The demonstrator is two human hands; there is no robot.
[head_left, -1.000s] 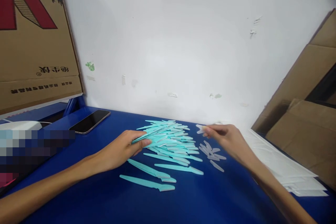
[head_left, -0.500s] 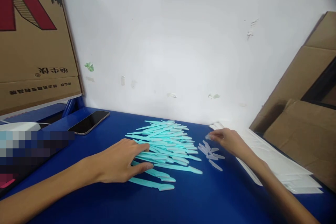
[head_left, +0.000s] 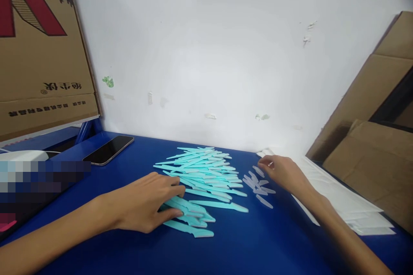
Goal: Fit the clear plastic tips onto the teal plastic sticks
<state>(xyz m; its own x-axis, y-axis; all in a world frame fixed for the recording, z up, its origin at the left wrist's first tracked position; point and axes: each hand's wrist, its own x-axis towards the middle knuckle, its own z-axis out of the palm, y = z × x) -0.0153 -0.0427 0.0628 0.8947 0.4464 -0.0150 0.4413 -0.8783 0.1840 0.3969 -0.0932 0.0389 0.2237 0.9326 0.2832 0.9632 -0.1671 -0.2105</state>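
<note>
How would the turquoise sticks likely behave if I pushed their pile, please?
The sticks look slim, so each is probably light. Running nearly straight, they seem fairly stiff. Lying loosely across one another, they may slide and spread.

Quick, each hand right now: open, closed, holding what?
Left hand: partly closed around teal razors; firm grip can't be told.
Right hand: fingertips pinched together at a clear plastic piece; can't tell if holding it.
</note>
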